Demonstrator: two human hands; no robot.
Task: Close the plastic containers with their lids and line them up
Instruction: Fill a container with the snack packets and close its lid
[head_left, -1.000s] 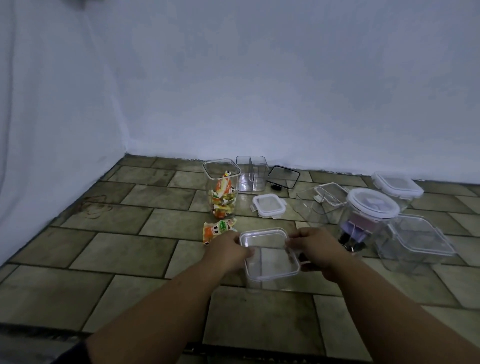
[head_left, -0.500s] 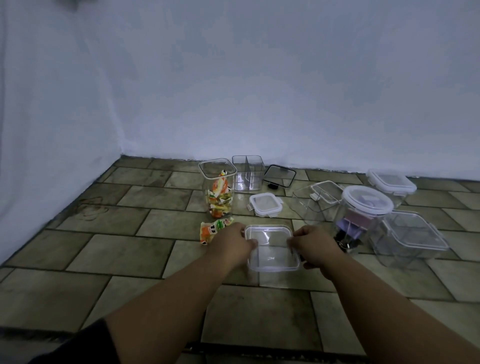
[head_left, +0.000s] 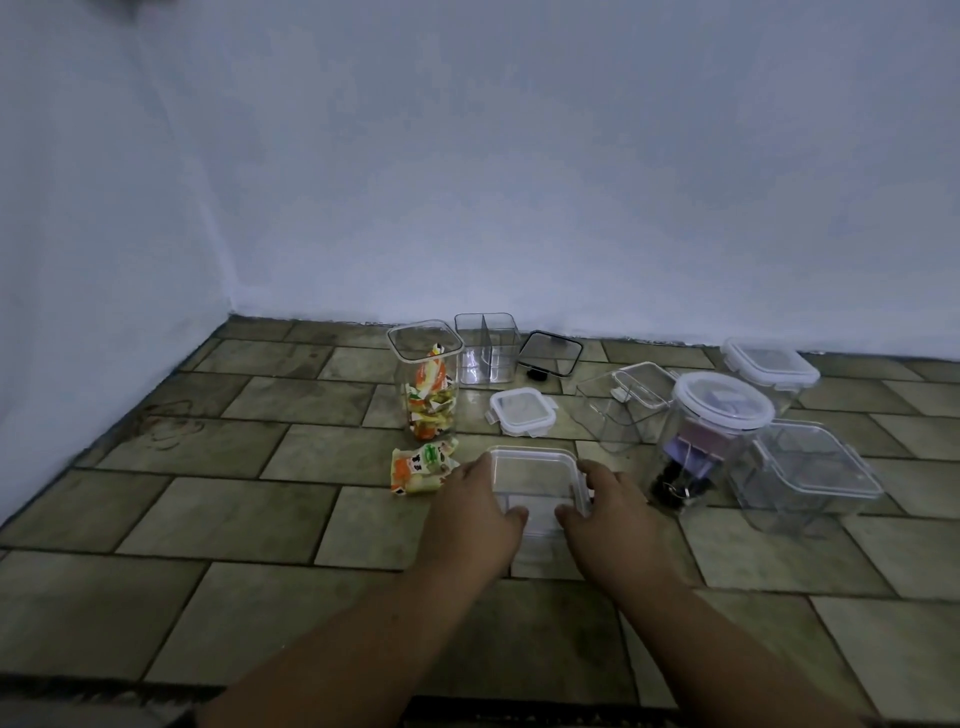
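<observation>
Head view: left hand and right hand clasp the lidded box on the floor, fingers curled round its sides; snack packet at its nine o'clock; round jar at two o'clock.

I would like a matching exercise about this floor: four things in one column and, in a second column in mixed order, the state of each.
1 tall square container
2 round jar
3 small white-rimmed lid
4 shallow clear container

A gripped by left hand and right hand
B holds snack packets
C lies loose on the floor
D holds binder clips

Pairs: 1-B, 2-D, 3-C, 4-A
</observation>
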